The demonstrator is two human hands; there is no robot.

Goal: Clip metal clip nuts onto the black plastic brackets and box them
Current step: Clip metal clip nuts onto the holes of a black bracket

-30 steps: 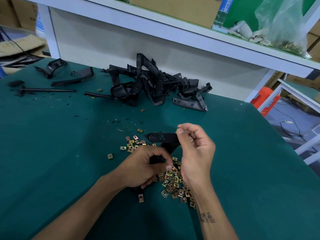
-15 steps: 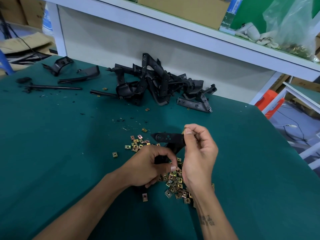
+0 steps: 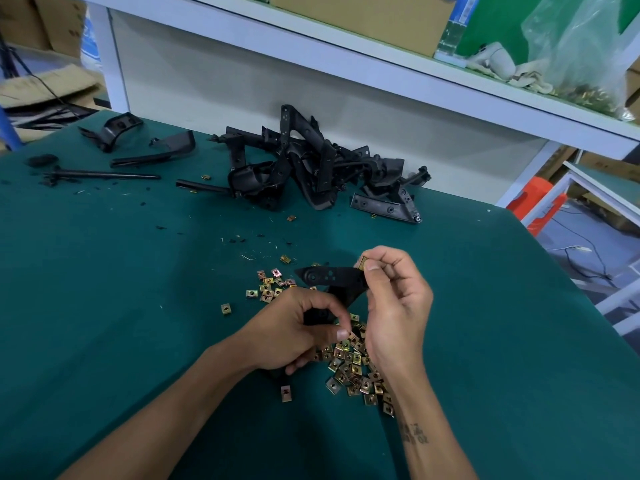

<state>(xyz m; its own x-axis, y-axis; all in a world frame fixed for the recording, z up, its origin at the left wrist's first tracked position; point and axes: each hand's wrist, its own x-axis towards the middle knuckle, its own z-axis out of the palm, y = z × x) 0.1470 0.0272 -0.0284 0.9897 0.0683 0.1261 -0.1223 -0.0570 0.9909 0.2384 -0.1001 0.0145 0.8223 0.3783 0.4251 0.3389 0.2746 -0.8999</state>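
Note:
My left hand [image 3: 294, 332] grips the lower arm of a black plastic bracket [image 3: 332, 277] and holds it just above the green table [image 3: 104, 289]. My right hand [image 3: 398, 306] pinches a brass-coloured clip nut [image 3: 361, 262] at the bracket's upper right edge. Several loose clip nuts [image 3: 349, 365] lie in a heap under and between my hands, and a smaller scatter of clip nuts [image 3: 268, 287] lies to the left. My left palm hides the bracket's lower end.
A pile of black brackets [image 3: 311, 168] lies at the back of the table against the white panel. Single black parts [image 3: 152, 154] and a rod [image 3: 100, 174] lie at the back left. The shelf above holds cardboard boxes and a plastic bag [image 3: 585, 46]. The table's right edge drops to the floor.
My right hand has brought the clip nut up to the top edge of the bracket. The left hand keeps its grip. The view has shifted slightly.

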